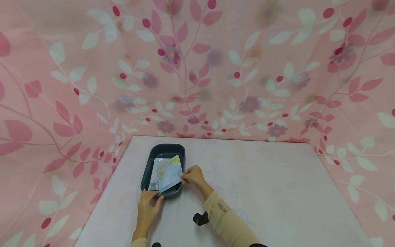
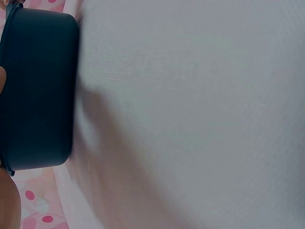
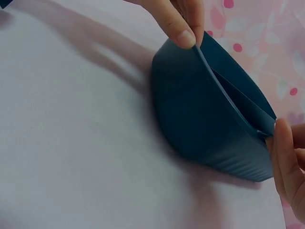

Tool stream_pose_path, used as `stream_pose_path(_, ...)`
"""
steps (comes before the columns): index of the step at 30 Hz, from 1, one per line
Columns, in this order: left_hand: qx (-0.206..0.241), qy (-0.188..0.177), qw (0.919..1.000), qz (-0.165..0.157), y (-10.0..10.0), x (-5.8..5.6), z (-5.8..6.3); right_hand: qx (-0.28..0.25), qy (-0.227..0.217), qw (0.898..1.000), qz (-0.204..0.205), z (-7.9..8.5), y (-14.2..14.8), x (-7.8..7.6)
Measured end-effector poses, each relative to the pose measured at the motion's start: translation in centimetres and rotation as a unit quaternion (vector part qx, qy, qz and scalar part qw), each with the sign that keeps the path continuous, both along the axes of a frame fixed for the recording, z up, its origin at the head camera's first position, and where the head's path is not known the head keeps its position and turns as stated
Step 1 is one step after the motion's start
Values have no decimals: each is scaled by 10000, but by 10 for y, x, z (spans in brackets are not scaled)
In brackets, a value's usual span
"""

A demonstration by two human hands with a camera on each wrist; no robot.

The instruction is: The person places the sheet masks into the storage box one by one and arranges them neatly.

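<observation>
A dark blue-grey oval-cornered basin (image 1: pixel 168 151) stands at the left part of the table. Two flat printed packets lie in it, overlapping: a pale blue and yellow packet (image 1: pixel 171 173) on top, tilted, and a whitish packet (image 1: pixel 154 176) partly hidden beneath. My right hand (image 1: pixel 194 176) pinches the top packet's right edge at the basin's right rim. At the near left corner my left hand (image 1: pixel 146 207) holds the basin's rim, its thumb and fingers spread along it. In the right wrist view the left hand's thumb (image 3: pixel 183 38) rests against the rim.
A white cloth covers the table (image 1: pixel 262 185), which reaches far to the right. Pink floral fabric (image 1: pixel 216 68) hangs behind and at both sides. A small black device (image 1: pixel 201 218) shows beside the right sleeve.
</observation>
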State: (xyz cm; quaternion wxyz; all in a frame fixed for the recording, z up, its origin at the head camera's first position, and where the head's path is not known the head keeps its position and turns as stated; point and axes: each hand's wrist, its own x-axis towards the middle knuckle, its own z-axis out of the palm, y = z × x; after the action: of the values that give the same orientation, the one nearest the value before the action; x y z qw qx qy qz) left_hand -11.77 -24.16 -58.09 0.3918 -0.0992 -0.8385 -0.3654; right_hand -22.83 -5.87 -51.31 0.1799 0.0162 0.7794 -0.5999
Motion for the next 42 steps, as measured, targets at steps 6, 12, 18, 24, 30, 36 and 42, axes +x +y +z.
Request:
stream_pose_path(6,-88,40,9999,99,0,0,1,9,492,9986,-181,0,-13,1)
stream_pose_path(12,-17,-151,9999,65,1,1,1,-78,685,9976,-86,0,-22,1)
stream_pose_path(18,-81,130,9999,42,1,0,2,769,1136,9900,320,-1,-24,1)
stream_pose_path(24,-166,127,9998,75,1,-1,1,1919,1984,9580,780,-3,-26,3)
stream_pose_path(30,-207,41,9997,142,1,-1,0,2409,2582,9307,954,-3,-29,6)
stream_pose_path(36,-229,-81,9995,188,2,0,0,2647,2669,9215,973,-6,-31,7)
stream_pose_path(42,-229,-48,9995,216,2,0,0,2544,2730,9219,1043,-8,-30,9)
